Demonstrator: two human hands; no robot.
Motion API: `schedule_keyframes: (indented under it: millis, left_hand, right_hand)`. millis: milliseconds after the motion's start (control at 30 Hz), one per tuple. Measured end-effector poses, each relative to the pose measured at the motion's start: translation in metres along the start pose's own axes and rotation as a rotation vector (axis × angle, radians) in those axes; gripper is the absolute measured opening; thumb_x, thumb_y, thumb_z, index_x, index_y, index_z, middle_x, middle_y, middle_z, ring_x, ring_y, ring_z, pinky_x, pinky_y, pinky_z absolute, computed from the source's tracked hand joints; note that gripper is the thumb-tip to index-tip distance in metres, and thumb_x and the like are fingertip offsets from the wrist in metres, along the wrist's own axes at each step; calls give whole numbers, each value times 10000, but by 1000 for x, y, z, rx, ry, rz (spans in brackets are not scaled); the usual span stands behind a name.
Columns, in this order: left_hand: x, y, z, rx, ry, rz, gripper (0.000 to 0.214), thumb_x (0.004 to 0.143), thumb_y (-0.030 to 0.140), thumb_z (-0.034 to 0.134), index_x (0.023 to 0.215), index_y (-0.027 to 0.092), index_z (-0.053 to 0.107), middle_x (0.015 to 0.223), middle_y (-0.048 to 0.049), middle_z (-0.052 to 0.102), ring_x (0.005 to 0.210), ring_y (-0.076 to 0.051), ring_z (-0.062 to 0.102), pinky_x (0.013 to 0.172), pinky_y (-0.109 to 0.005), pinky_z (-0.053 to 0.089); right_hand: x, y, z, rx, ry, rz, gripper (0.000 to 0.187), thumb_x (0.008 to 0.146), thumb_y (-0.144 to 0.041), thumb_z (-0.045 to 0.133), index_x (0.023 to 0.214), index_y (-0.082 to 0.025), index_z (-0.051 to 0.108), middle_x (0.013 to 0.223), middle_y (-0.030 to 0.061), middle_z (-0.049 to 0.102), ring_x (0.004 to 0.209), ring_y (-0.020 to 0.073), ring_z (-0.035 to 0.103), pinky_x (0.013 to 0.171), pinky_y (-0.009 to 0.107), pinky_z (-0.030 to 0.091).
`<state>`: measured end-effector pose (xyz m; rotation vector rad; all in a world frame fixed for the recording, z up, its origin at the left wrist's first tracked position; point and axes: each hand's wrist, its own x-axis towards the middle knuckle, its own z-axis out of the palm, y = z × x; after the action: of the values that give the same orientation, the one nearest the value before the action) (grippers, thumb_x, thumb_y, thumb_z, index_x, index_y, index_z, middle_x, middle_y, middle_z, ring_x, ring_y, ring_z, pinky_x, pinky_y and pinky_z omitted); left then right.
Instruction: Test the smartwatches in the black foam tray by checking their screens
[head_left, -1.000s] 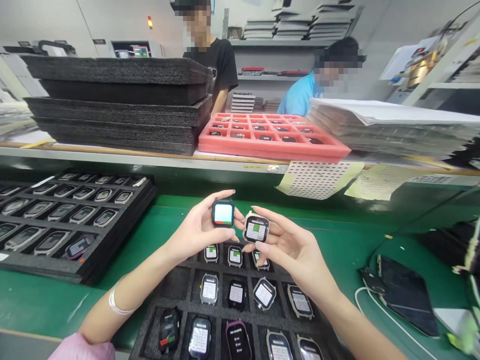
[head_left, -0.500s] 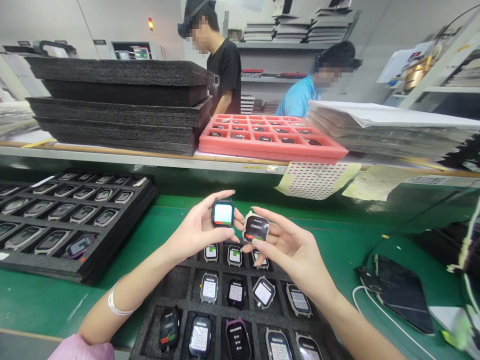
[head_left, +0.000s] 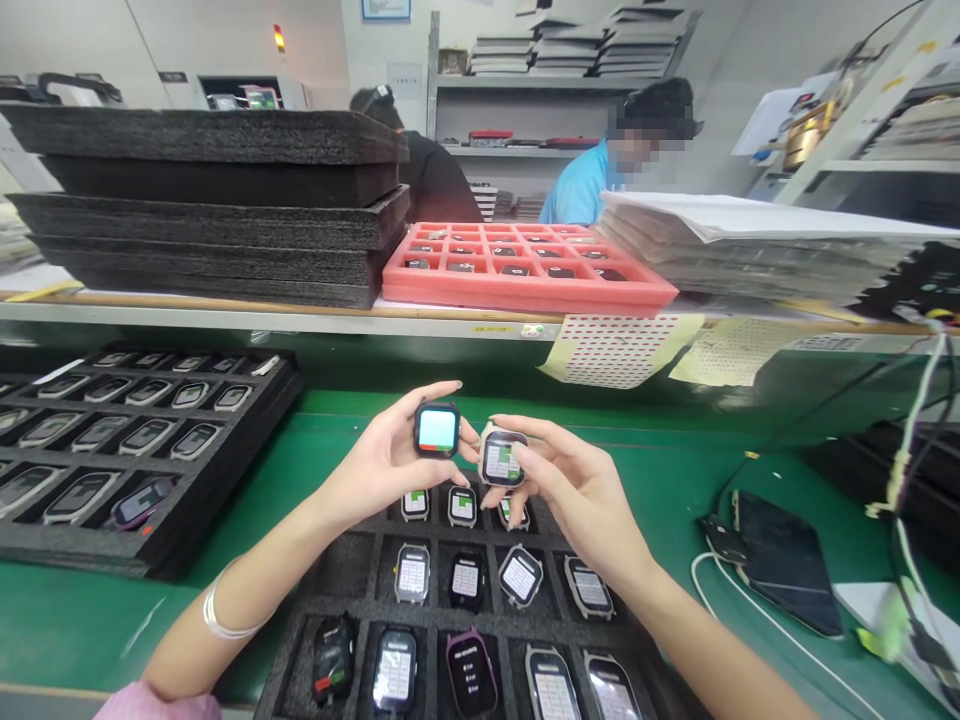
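My left hand [head_left: 379, 455] grips a black smartwatch [head_left: 437, 428] without a strap, its screen lit pale cyan with a red strip at the bottom. Close beside it, my right hand [head_left: 581, 490] holds a light-framed smartwatch [head_left: 501, 460] whose screen shows a white and green grid. The right thumb lies on that screen. Below both hands is a black foam tray [head_left: 341, 575] with several lit watches in its compartments, among them a purple-framed watch [head_left: 472, 672] and a black watch [head_left: 466, 580]. Part of the tray's back row is hidden by my hands.
At left lies another black foam tray [head_left: 176, 525] of watches. A shelf above carries stacked black foam [head_left: 210, 205], a red foam tray [head_left: 525, 295] and a paper stack [head_left: 735, 250]. A dark flat device [head_left: 787, 565] with cables lies at right. Two people work behind the shelf.
The light-framed watch's screen went from a dark menu to a white and green grid, and my right thumb moved onto it. The person in black behind has bent lower.
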<state>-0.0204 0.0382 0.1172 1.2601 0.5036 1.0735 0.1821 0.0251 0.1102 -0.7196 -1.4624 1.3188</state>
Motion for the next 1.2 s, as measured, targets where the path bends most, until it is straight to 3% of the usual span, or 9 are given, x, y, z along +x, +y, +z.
schedule_keyframes:
  millis: [100,200,333,667,800,900,967,1067,1200]
  left_hand:
    - [1,-1,-3,-15,4,24,631,739,19,644,1314,177,438,1035,-72,625,893,-176,627,757,-287,558]
    - [1,-1,-4,-14,7,23,637,734,13,634,1317,178,437,1022,-70,632,874,-175,636,758,-289,554]
    - [1,0,-3,1,5,16,636,740,63,683,1316,182,440,1033,-78,632,862,-178,639,765,-305,557]
    - [4,-4,-4,9,25,18,625,766,168,716,1326,177,439,993,-77,626,775,-164,654,712,-309,572]
    - [-8,-16,-7,-23,20,-23,837,699,102,759,1398,244,320,1052,-76,593,920,-203,645,774,-332,558]
    - [-31,-32,-23,26,29,-127,885,758,138,711,1451,312,189,1044,-63,580,916,-206,655,769,-362,560]
    - [-53,-41,-40,162,34,-217,835,799,184,675,1455,326,179,1055,-69,599,952,-228,659,799,-396,557]
    - [-86,-48,-69,594,-16,-290,573,812,270,662,1336,269,432,1114,-86,641,993,-249,653,895,-422,522]
    - [-112,-55,-95,1151,-82,-114,466,789,321,675,1230,250,541,1241,-89,597,1173,-295,538,1020,-477,419]
  right_hand:
    - [-1,-1,-2,61,-89,14,395,883,-160,605,1271,-219,557,976,85,698,759,238,718,522,275,588]
    - [0,-1,-3,37,-98,23,500,836,-163,670,1310,-209,515,1003,100,696,782,255,718,529,293,600]
    - [0,0,-1,-20,-57,29,493,834,-198,692,1297,-206,524,983,98,705,744,247,721,510,302,610]
    - [-3,-4,1,-73,-111,25,591,800,-188,729,1335,-258,487,1200,129,642,816,254,722,556,318,620]
    - [-15,3,-11,-287,-99,92,566,819,-263,709,1334,-231,478,1078,102,694,770,234,715,599,341,619]
    - [-32,17,-41,-599,-43,118,479,827,-321,691,1268,-228,532,1032,76,711,759,227,699,728,399,602]
    - [-44,32,-68,-783,27,104,453,812,-371,694,1221,-221,568,1102,85,690,924,279,676,877,462,544]
    - [-65,57,-104,-918,74,109,455,806,-442,676,1190,-213,589,1221,106,629,1132,326,582,1018,501,433]
    - [-85,80,-120,-958,44,88,433,874,-456,586,1247,-239,554,1400,108,479,1295,307,439,1100,502,325]
